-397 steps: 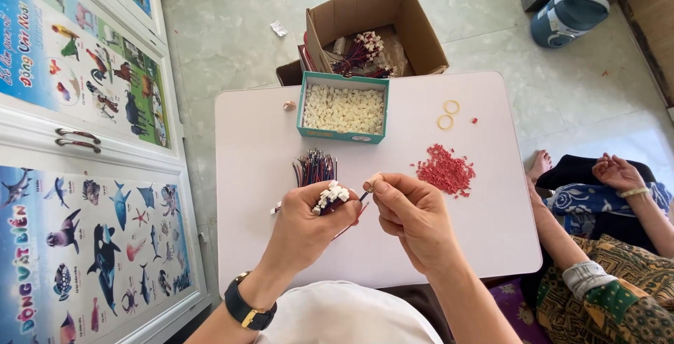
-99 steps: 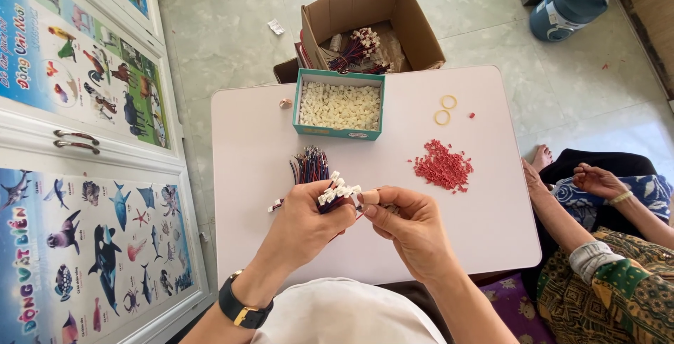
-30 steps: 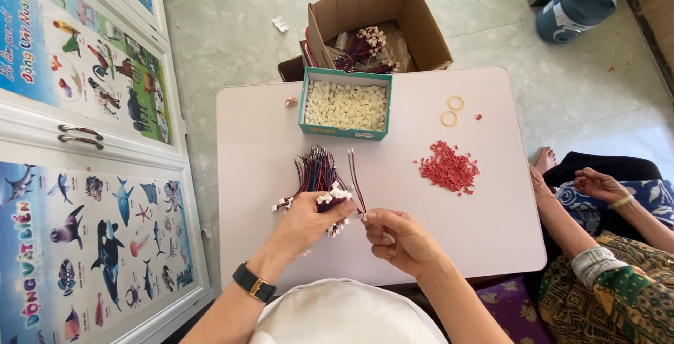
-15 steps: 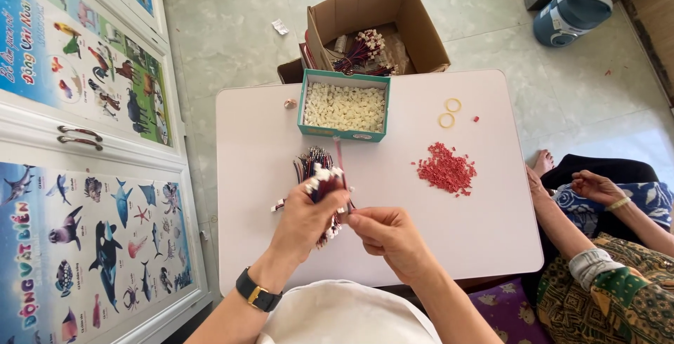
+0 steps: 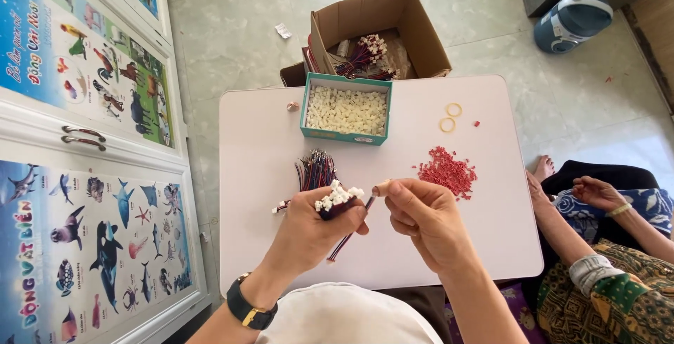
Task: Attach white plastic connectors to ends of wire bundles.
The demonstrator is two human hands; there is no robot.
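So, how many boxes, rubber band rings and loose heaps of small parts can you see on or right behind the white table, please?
Boxes: 2, the teal box of white pieces on the table and the cardboard box behind it
Yellow rubber band rings: 2
Heap of red pieces: 1
Total: 5

Pale tiled floor point(image 5: 232, 28) — white low table point(image 5: 260, 126), poster-covered cabinet doors point(image 5: 77, 105).
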